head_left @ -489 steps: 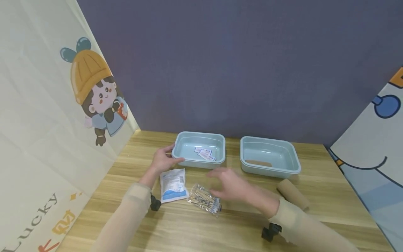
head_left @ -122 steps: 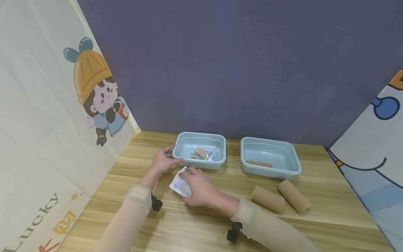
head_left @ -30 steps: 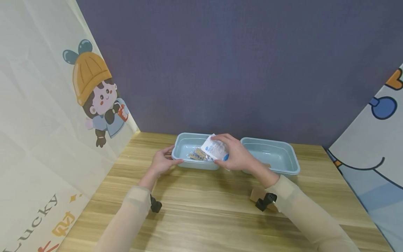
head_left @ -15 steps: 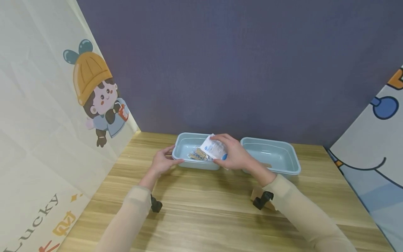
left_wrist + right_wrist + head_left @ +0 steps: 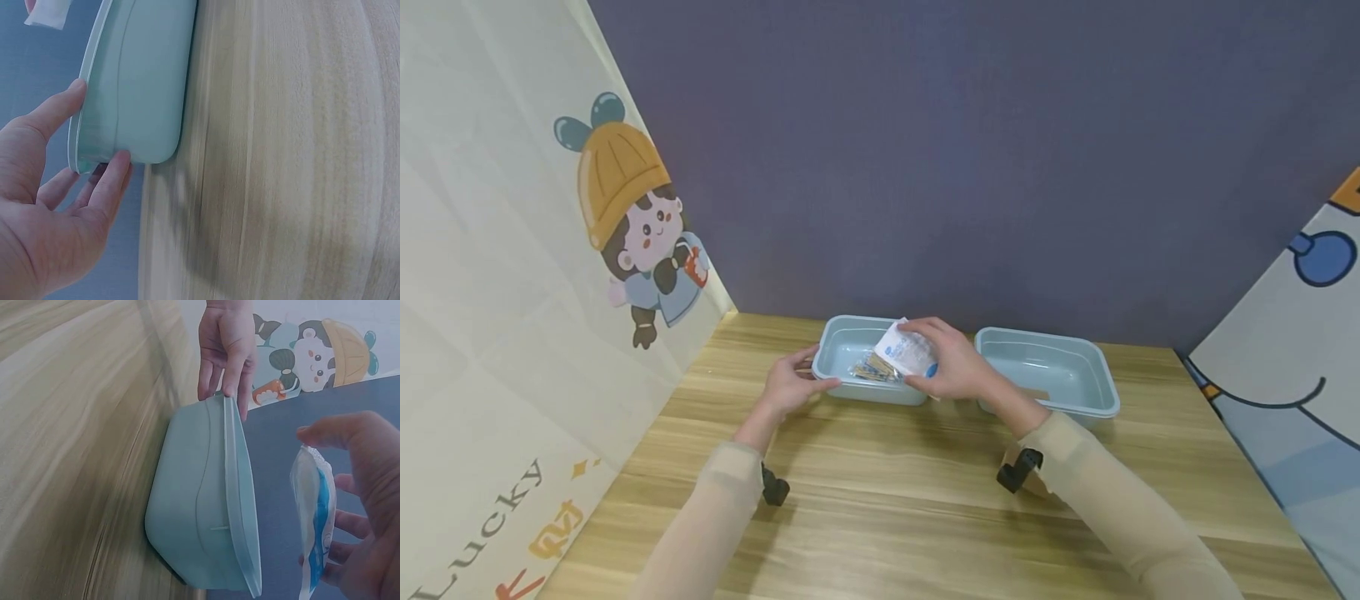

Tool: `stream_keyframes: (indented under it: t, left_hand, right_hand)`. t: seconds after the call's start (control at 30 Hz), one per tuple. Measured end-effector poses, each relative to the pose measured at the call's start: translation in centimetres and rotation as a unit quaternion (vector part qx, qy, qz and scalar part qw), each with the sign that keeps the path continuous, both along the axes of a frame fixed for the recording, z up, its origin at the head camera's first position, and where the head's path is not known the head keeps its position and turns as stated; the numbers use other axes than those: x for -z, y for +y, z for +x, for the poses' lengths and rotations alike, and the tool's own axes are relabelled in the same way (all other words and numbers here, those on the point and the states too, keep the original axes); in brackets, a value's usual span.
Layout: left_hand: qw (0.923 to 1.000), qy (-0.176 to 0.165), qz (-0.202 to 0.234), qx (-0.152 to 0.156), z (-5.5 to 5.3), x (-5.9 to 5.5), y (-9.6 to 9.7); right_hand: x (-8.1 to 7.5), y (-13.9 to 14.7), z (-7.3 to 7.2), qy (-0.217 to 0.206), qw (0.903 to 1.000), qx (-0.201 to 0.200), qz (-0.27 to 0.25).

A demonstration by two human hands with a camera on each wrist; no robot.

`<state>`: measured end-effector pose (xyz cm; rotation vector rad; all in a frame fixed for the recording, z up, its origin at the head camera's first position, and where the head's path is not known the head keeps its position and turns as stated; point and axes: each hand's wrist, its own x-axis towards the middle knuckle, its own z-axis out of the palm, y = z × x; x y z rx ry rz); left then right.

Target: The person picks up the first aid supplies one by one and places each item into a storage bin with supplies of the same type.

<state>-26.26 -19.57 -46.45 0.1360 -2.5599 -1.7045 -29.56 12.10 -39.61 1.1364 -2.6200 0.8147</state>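
In the head view, my left hand [image 5: 790, 383] grips the left end of a pale blue plastic bin [image 5: 872, 392], thumb on the front rim and fingers round the end wall. My right hand [image 5: 951, 358] pinches a white pouch with a blue band [image 5: 904, 350] between thumb and fingers. The pouch hangs tilted over the right half of the bin. In the right wrist view, the pouch [image 5: 317, 512] is above the bin's rim, apart from it. A clear bag of cotton swabs [image 5: 874, 367] lies inside the bin, partly hidden by the pouch.
A second pale blue bin [image 5: 1047, 367] stands to the right, with a flat brown piece [image 5: 1037, 393] inside. A brown cardboard tube [image 5: 1037, 483] shows behind my right wrist. Both bins stand near the back of the wooden table [image 5: 880, 517], before a dark wall.
The swab bag went from the table into the left bin. Later the right hand lifted the pouch from the table to above that bin. Over the last second both hands hold nearly still.
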Motion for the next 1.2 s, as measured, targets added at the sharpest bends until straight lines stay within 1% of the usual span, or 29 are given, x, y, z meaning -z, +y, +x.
stream_keyframes:
  t: [0.27, 0.5, 0.67, 0.8, 1.0, 1.2]
  left_hand:
    - [1.0, -0.004, 0.004, 0.0, 0.1, 0.0, 0.1]
    - [1.0, -0.002, 0.004, 0.0, 0.1, 0.0, 0.0]
    - [1.0, 0.001, 0.002, -0.001, 0.0, 0.1, 0.1]
    - [1.0, 0.002, 0.005, 0.0, 0.0, 0.1, 0.2]
    - [1.0, 0.005, 0.004, -0.001, 0.1, 0.1, 0.2]
    - [1.0, 0.007, 0.002, -0.001, 0.0, 0.2, 0.2]
  right_hand:
    - [0.7, -0.8, -1.2, -0.022, 0.9997, -0.002, 0.0]
    - [0.8, -1.5, -1.9, -0.014, 0.9997, -0.016, 0.01]
    - [0.9, -2.0, -2.4, -0.014, 0.9991, -0.02, 0.036]
    - [1.2, -2.2, -2.6, -0.01, 0.9986, -0.02, 0.047]
    - [1.6, -2.7, -3.1, -0.003, 0.9986, -0.02, 0.049]
    - [1.8, -3.3, -3.5, -0.014, 0.9987, -0.014, 0.048]
